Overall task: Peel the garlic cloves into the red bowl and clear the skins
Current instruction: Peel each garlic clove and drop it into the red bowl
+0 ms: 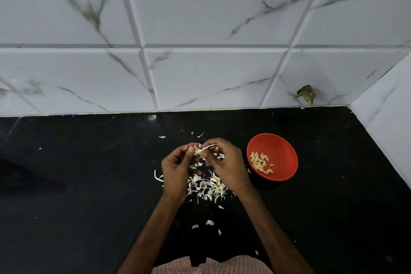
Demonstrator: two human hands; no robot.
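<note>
Left hand [176, 168]: raised over the surface, with its fingers curled in. The thumb and fingertips pinch a garlic clove [198, 151] at the top of the hand.
Right hand [228, 162]: level with the left and almost touching it. Its fingers are bent and nip a strip of skin [210, 147] that curves off the clove towards them.
Garlic clove: held between the two hands, up at the fingertips and clear of the surface. How much of it is bare I cannot tell.
Red bowl [282, 151]: on the surface just beside the right hand, on its outer side.
Peeled cloves [259, 162]: a small cluster in the bowl, on the side nearest the right hand.
Heap of skins [208, 186]: on the surface under and between the wrists, pale and curled. Loose flakes lie beyond the fingertips and back between the forearms, and one long sliver lies just outside the left hand.
Surface [89, 184]: black and glossy.
Tiled wall [200, 73]: white marble-look tiles beyond the hands. A chipped spot [307, 95] sits low down, past the bowl.
Checked cloth [211, 267]: at the near edge, between the forearms.
</note>
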